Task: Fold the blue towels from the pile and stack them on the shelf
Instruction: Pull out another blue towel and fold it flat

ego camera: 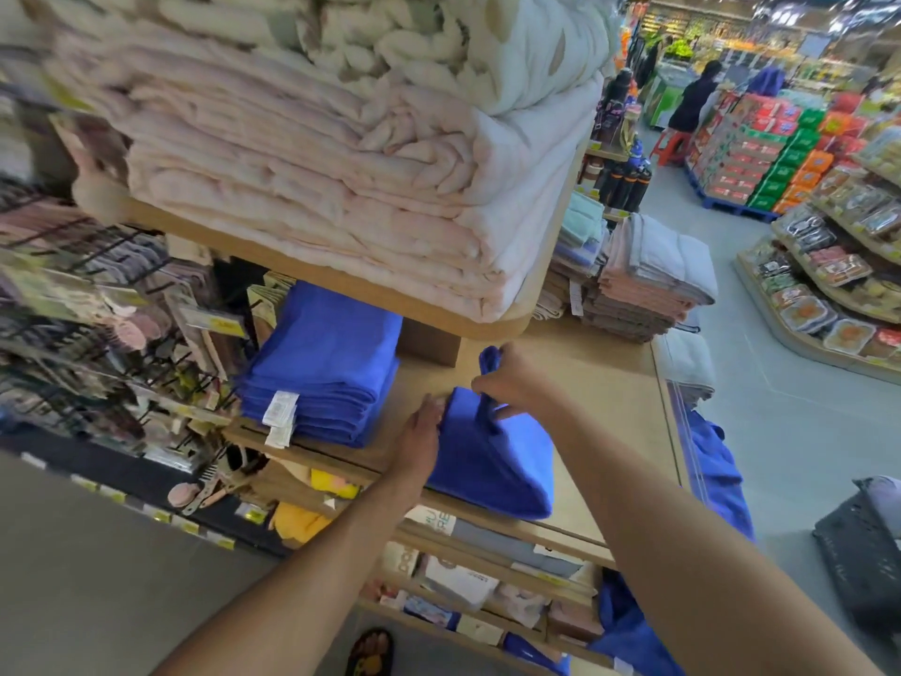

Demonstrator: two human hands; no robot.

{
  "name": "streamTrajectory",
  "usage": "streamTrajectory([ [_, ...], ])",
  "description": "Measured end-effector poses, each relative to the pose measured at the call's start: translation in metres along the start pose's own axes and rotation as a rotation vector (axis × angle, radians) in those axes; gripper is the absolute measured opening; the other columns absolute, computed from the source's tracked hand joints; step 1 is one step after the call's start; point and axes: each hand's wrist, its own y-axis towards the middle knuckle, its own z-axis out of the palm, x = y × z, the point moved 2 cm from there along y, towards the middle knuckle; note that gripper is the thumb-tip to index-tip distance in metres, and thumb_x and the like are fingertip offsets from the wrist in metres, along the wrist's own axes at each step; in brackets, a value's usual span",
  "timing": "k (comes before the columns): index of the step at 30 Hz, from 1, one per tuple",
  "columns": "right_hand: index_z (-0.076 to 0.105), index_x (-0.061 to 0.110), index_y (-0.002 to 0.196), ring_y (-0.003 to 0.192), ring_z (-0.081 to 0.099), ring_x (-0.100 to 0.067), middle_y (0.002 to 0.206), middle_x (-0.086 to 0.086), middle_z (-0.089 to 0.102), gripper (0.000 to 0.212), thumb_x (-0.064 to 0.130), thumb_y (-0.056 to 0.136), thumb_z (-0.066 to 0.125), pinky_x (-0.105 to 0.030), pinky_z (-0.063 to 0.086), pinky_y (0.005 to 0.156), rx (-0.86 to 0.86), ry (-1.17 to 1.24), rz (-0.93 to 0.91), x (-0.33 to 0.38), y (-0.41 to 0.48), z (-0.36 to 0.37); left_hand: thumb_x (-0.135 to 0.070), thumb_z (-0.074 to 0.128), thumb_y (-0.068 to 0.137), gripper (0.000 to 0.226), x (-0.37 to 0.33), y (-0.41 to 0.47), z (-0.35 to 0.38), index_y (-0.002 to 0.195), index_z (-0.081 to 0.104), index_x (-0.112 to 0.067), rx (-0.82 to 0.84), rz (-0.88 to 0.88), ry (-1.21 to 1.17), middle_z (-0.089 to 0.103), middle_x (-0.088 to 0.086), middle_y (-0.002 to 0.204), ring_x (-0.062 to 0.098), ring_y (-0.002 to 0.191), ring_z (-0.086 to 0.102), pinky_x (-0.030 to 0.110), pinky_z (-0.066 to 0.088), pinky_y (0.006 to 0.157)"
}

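Note:
A partly folded blue towel (492, 463) lies on the wooden shelf (609, 431) near its front edge. My right hand (512, 383) is shut on a bunched corner of this towel and lifts it above the cloth. My left hand (421, 439) lies flat against the towel's left edge, fingers together. To the left, under the upper shelf, a stack of folded blue towels (322, 378) with white tags rests on the same shelf. Loose blue towels (716, 475) hang off the shelf's right side and spill down to the floor (629, 626).
An upper shelf (341, 280) with pink and white blankets overhangs the stack. Pink and grey towels (648, 280) are piled at the far right of the shelf. A rack of hanging goods (97, 295) is left. A dark basket (863, 539) sits on the floor.

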Motion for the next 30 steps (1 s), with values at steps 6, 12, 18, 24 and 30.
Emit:
streamTrajectory([
  [6,0.048,0.021,0.123,0.076,0.069,-0.021,0.089,0.001,0.069,0.045,0.045,0.088,0.062,-0.029,0.053,0.060,-0.062,-0.173,-0.062,-0.031,0.010,0.038,-0.035,0.035,0.111,0.046,-0.001,0.005,-0.013,0.143,0.051,-0.006,0.084,-0.062,-0.056,0.055,-0.005,0.132,0.015,0.129,0.052,0.019,0.050,0.095],
  [12,0.060,0.020,0.134,0.109,0.062,-0.021,0.131,-0.004,0.062,0.037,0.033,0.100,0.054,-0.036,0.049,0.093,-0.452,-0.059,-0.183,-0.123,-0.011,-0.003,-0.031,0.051,0.100,0.050,-0.012,-0.010,0.003,0.149,0.047,-0.018,-0.033,0.507,0.854,0.045,0.004,0.154,0.024,0.146,0.036,0.031,0.028,0.117],
  [18,0.041,0.017,0.152,0.148,0.033,-0.029,0.161,-0.010,0.037,0.060,0.050,0.102,0.040,-0.043,0.027,0.122,-0.458,-0.519,0.003,-0.232,-0.040,-0.015,-0.064,0.022,0.101,0.064,0.028,-0.018,0.054,0.160,0.008,-0.042,0.243,0.440,1.484,-0.005,-0.002,0.171,0.026,0.156,-0.010,0.053,-0.003,0.125],
  [24,0.039,0.020,0.154,0.151,0.030,-0.024,0.163,-0.005,0.036,0.069,0.058,0.096,0.031,-0.043,0.026,0.124,-0.505,-0.580,-0.011,-0.238,-0.045,-0.012,-0.067,0.015,0.099,0.066,0.029,0.011,0.069,0.159,0.006,-0.043,0.264,0.418,1.553,-0.006,-0.004,0.170,0.025,0.156,-0.010,0.054,-0.006,0.124],
  [30,0.039,0.023,0.155,0.151,0.029,-0.022,0.163,-0.003,0.036,0.069,0.058,0.096,0.030,-0.042,0.026,0.123,-0.520,-0.575,-0.010,-0.238,-0.046,-0.012,-0.067,0.021,0.099,0.065,0.006,0.076,0.102,0.159,0.010,-0.044,0.260,0.392,1.556,-0.003,-0.004,0.171,0.025,0.157,-0.006,0.054,-0.003,0.125],
])
